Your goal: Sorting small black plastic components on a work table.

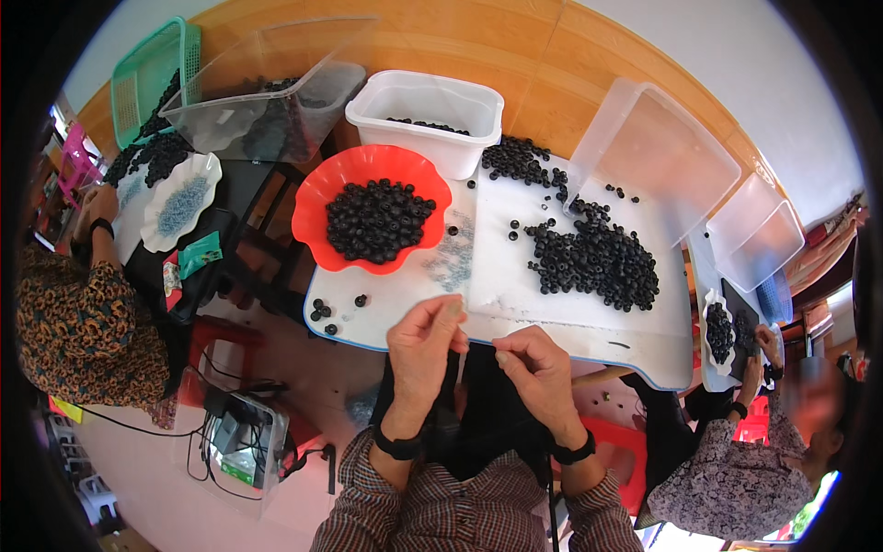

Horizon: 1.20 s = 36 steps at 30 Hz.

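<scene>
1. Left hand (421, 354): this hand is hovering in front of the near edge of the table (414, 283), with the thumb and fingertips closing together in a pinch. Whether it is gripping a small piece cannot be told.
2. Right hand (538, 375): this hand is facing the left hand, a little apart from it, with the thumb closing against the curled forefinger. Whether anything is sitting between them cannot be told.
3. Red bowl (311, 204): this scalloped bowl is standing on the table, beyond the left hand and to its left. It is holding a heap of small round black pieces (379, 221).
4. Large pile of black pieces (598, 262): this pile is spreading over the white board (504, 276), beyond the right hand and to its right.
5. Loose black pieces (316, 315): a few are lying near the table's left edge, in front of the red bowl.
6. White tub (460, 156): this tub is standing just behind the red bowl, with more black pieces showing inside.
7. Clear plastic box (681, 152): this box is resting tilted behind the large pile.
</scene>
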Each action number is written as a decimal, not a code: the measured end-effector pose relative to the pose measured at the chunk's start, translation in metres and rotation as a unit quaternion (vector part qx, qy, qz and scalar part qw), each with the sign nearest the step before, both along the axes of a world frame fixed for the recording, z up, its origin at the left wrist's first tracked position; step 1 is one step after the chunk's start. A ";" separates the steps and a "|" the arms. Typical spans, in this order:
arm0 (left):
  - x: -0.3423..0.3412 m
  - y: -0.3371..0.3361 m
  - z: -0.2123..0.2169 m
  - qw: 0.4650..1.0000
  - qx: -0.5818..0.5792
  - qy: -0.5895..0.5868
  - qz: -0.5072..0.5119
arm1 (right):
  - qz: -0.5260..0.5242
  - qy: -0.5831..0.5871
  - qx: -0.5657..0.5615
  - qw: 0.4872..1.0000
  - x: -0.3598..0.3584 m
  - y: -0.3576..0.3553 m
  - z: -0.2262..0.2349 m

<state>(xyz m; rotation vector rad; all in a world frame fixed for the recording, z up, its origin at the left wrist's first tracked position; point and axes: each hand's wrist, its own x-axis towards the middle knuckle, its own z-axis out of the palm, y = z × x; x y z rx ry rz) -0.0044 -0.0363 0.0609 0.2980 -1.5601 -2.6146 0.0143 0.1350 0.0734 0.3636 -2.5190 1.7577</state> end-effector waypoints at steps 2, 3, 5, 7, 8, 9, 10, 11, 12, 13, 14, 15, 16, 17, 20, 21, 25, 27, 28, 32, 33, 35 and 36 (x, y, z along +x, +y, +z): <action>-0.010 -0.011 0.006 0.998 -0.040 0.006 0.043 | 0.013 0.002 0.003 1.000 0.003 -0.002 0.006; -0.017 -0.018 0.008 0.995 -0.064 0.001 0.081 | 0.023 0.004 0.010 1.000 0.004 -0.002 0.011; -0.030 -0.029 0.015 0.989 -0.092 -0.002 0.119 | 0.057 0.008 0.022 0.998 0.008 -0.005 0.025; -0.041 -0.040 0.023 0.978 -0.118 -0.010 0.171 | 0.092 0.012 0.033 0.995 0.015 -0.009 0.046; -0.046 -0.042 0.024 0.978 -0.120 -0.008 0.168 | 0.125 0.045 0.042 0.990 0.018 -0.010 0.060; -0.050 -0.044 0.022 0.979 -0.110 0.001 0.174 | 0.158 0.078 0.052 0.983 0.023 -0.011 0.074; -0.052 -0.045 0.018 0.977 -0.103 0.008 0.184 | 0.160 0.078 0.047 0.983 0.027 -0.013 0.087; -0.052 -0.046 0.016 0.977 -0.089 0.015 0.194 | 0.204 0.093 0.023 0.974 0.032 -0.014 0.102; -0.049 -0.044 0.015 0.976 -0.092 0.015 0.196 | 0.248 0.108 0.000 0.963 0.037 -0.015 0.114; -0.044 -0.041 0.013 0.972 -0.089 0.027 0.217 | 0.250 0.109 -0.004 0.962 0.040 -0.017 0.122; -0.037 -0.039 0.010 0.967 -0.087 0.038 0.238 | 0.288 0.152 -0.056 0.944 0.042 -0.022 0.129; -0.031 -0.037 0.006 0.967 -0.088 0.039 0.235 | 0.319 0.196 -0.106 0.921 0.046 -0.025 0.136; -0.023 -0.035 -0.003 0.983 -0.082 0.040 0.162 | 0.316 0.196 -0.107 0.922 0.051 -0.033 0.141; -0.020 -0.024 -0.008 0.994 -0.070 0.041 0.077 | 0.294 0.241 -0.143 0.914 0.056 -0.043 0.146; 0.002 -0.020 -0.015 0.978 -0.136 -0.034 -0.155 | 0.236 0.357 -0.264 0.865 0.074 -0.085 0.153; 0.011 -0.017 -0.021 0.976 -0.136 -0.039 -0.165 | 0.213 0.394 -0.300 0.842 0.079 -0.087 0.156; 0.023 -0.010 -0.064 0.917 -0.304 -0.032 -0.256 | 0.374 0.251 -0.333 0.829 0.081 -0.069 0.179; 0.023 -0.005 -0.097 0.883 -0.436 0.065 -0.161 | 0.398 0.239 -0.299 0.834 0.080 -0.058 0.179; 0.021 -0.002 -0.112 0.883 -0.437 0.063 -0.162 | 0.420 0.229 -0.260 0.839 0.079 -0.054 0.177; 0.013 0.000 -0.141 0.862 -0.495 0.084 -0.063 | 0.157 0.304 -0.368 0.865 0.104 -0.078 0.165; 0.010 0.003 -0.146 0.872 -0.482 0.061 -0.066 | 0.145 0.307 -0.337 0.878 0.105 -0.074 0.167; 0.009 0.002 -0.151 0.882 -0.467 0.038 -0.048 | 0.145 0.310 -0.318 0.884 0.114 -0.072 0.175; 0.012 0.000 -0.153 0.883 -0.466 0.030 -0.033 | 0.112 0.245 -0.324 0.907 0.128 -0.073 0.178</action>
